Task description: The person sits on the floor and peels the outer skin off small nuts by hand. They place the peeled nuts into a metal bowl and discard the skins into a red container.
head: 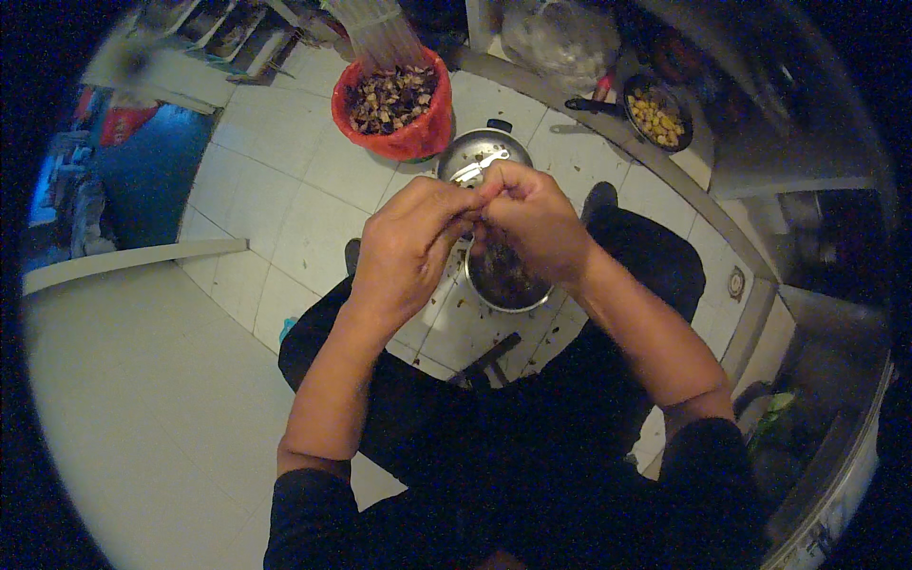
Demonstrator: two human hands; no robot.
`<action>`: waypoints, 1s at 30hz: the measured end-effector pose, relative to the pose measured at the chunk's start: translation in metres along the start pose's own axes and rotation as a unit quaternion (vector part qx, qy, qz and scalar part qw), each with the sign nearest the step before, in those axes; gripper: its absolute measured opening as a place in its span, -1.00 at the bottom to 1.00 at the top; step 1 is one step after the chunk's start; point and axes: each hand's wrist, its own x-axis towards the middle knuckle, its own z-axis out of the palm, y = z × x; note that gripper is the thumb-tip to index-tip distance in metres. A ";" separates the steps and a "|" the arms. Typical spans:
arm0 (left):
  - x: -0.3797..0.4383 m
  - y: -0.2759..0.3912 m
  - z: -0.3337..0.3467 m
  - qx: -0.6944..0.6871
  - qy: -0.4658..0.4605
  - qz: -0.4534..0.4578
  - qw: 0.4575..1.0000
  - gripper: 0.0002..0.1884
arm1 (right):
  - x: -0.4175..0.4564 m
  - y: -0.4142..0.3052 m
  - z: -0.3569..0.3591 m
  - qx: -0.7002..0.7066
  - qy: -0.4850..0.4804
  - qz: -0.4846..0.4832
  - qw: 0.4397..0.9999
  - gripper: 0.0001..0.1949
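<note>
My left hand (420,235) and my right hand (531,217) meet at the fingertips, pinching something too small and hidden to name. Beneath them a metal pot (509,285) with dark contents stands on the floor, partly covered by my right hand. Just beyond the hands lies a round metal lid or pan (456,151) with brown scraps and a light-coloured utensil (491,158), perhaps a peeler or knife, on it. Farther off stands a bin with a red plastic liner (420,139), filled with brown shells or peelings.
Small scraps lie on the tiled floor (285,192). At the upper right, a dark frying pan (684,139) holds yellowish pieces beside a clear plastic bag (563,43). A raised ledge (527,82) runs along the right. A door panel (135,263) stands at the left.
</note>
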 end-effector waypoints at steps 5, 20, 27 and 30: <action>-0.007 -0.009 0.007 -0.162 0.085 -0.092 0.979 -0.74 | 0.000 -0.008 0.014 -0.203 0.035 -0.173 0.963 -0.89; -0.006 -0.010 0.001 -0.475 0.082 -0.262 0.836 -0.78 | 0.000 -0.022 0.015 -0.423 0.059 -0.374 0.823 -0.79; -0.007 -0.012 0.001 -0.471 0.084 -0.247 0.843 -0.76 | 0.000 -0.021 0.012 -0.383 0.049 -0.320 0.865 -0.78; -0.008 -0.011 -0.001 -0.419 0.070 -0.236 0.874 -0.74 | -0.005 -0.020 0.015 -0.308 0.055 -0.206 0.927 -0.79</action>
